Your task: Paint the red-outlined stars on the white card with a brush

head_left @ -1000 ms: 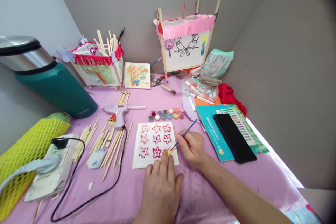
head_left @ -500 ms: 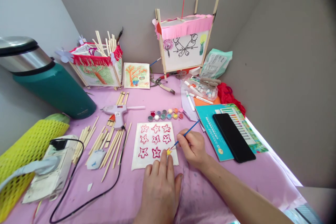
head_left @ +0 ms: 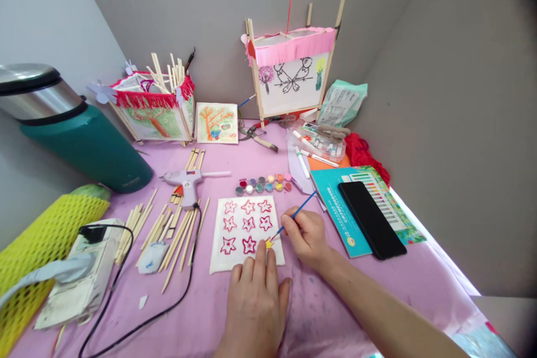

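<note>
My right hand (head_left: 305, 235) grips a thin blue paintbrush (head_left: 298, 211), its tip at a yellow star (head_left: 269, 244) in the bottom right of a white square sheet (head_left: 218, 262). The other stars on the sheet are outlined in pinkish red, in rows. My left hand (head_left: 257, 296) lies flat with fingers stretched over the sheet's lower edge, fingertips beside the yellow star, holding nothing. Just behind the sheet stand small round paint pots (head_left: 260, 185) in two rows.
A glue gun (head_left: 188, 183), wooden sticks (head_left: 180, 246), a power strip (head_left: 79, 279) and a teal bottle (head_left: 96, 145) are at left. A phone (head_left: 371, 218) lies on a blue book (head_left: 335, 210) at right. Behind stand two paper lanterns (head_left: 289, 98) (head_left: 155, 123) and pliers (head_left: 258, 137).
The camera view has shifted slightly. My hands, the brush and the sheet hold nearly the same positions relative to one another.
</note>
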Demonstrator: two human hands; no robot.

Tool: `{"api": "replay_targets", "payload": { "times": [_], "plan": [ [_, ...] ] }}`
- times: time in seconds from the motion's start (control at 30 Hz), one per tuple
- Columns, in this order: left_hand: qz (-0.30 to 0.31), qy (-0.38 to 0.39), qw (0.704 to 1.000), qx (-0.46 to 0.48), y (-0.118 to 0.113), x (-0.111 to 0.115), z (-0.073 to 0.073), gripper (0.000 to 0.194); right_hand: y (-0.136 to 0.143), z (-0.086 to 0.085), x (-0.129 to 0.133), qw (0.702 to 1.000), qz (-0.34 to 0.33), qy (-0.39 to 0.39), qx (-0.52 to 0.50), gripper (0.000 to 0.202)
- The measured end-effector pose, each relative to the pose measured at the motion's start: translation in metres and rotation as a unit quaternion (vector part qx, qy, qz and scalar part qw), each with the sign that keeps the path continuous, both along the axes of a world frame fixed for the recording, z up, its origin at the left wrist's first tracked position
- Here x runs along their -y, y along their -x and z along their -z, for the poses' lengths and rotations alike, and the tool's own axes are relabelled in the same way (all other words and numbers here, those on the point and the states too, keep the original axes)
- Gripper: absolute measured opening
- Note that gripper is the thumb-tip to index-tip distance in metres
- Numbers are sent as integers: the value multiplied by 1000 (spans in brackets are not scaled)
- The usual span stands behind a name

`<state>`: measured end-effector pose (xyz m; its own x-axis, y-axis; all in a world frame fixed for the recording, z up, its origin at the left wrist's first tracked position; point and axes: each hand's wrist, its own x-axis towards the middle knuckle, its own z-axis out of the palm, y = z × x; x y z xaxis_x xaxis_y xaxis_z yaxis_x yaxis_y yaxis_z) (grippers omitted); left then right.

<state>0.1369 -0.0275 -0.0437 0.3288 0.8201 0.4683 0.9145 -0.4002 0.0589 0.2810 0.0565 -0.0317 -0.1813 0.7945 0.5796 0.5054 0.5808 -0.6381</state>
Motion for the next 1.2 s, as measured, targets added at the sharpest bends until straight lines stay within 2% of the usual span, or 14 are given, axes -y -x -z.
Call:
{"api": "replay_targets", "payload": {
  "times": [1.2],
  "plan": [
    [5, -4, 1000, -1, 1, -1, 1, 35, 3, -4, 0, 999, -13, -26, 13, 24]
  ]
}}
